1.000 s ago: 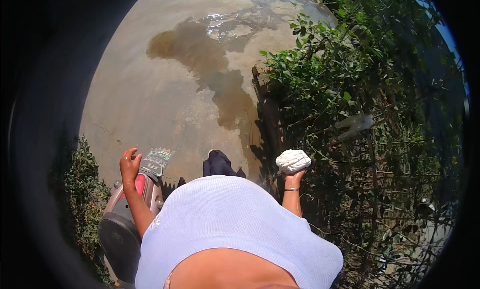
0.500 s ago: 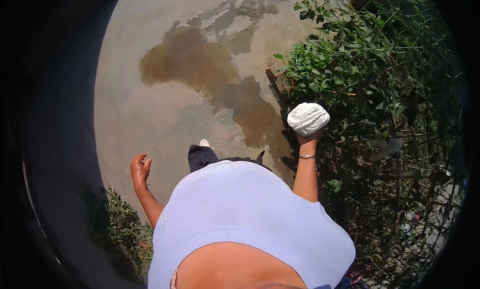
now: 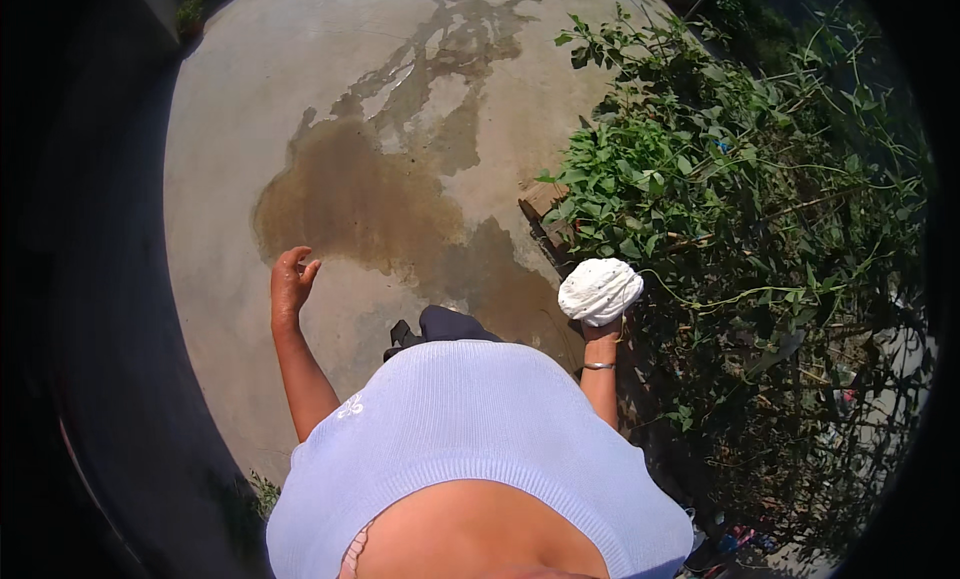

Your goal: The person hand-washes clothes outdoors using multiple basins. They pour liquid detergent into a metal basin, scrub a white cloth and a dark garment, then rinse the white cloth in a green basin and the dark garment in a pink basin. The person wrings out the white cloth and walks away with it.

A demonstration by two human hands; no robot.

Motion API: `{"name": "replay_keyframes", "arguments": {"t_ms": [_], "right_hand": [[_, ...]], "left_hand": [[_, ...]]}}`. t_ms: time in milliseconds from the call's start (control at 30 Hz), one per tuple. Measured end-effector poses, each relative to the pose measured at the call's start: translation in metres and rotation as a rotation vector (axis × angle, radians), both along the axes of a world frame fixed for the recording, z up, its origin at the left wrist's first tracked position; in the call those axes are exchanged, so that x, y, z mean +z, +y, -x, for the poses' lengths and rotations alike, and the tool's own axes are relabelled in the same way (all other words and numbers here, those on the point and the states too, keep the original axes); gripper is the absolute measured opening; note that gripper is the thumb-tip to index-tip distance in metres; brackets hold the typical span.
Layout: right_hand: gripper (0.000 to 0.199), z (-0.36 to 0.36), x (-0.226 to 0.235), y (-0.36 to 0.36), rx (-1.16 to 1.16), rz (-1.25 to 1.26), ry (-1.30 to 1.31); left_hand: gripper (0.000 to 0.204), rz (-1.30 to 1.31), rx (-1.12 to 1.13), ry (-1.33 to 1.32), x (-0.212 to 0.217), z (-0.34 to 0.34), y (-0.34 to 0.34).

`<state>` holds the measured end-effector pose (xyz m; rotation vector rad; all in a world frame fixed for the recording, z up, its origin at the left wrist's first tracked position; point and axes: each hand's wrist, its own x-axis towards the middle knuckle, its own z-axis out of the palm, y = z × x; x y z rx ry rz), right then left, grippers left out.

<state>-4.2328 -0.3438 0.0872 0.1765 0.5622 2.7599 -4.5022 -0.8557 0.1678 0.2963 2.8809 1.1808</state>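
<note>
my right hand [image 3: 600,329] is clamped under the wrung white cloth [image 3: 600,290]: soft, damp, likely drippy; my left hand [image 3: 290,284] hangs open, empty.

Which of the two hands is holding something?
The right hand: it grips a twisted white cloth bundle beside the green plants. The left hand is open and holds nothing.

I am seeing the person wearing a pale lilac knit sleeveless top [image 3: 480,449], dark trousers [image 3: 450,325], and a thin metal bangle [image 3: 598,365] circling the right wrist.
</note>
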Motion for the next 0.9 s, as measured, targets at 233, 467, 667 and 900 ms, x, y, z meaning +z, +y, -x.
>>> {"name": "replay_keyframes", "arguments": {"t_ms": [233, 467, 667, 900], "right_hand": [[0.058, 0.219, 0.041, 0.048, -0.009, -0.525, -0.024], [0.050, 0.491, 0.078, 0.148, -0.149, -0.741, -0.636], [0.048, 0.703, 0.110, 0.234, -0.040, -0.932, -0.587], [0.039, 0.844, 0.153, 0.364, -0.174, -1.447, -0.674]], "left_hand": [[0.027, 0.240, -0.047, 0.051, -0.017, 0.131, 0.053], [0.026, -0.239, -0.203, -0.232, -0.063, 0.319, 0.235], [0.073, -0.871, -0.554, -0.583, 0.012, 0.495, 0.507], [0.066, -1.094, -0.556, -0.434, 0.068, 0.661, 0.740]]}}
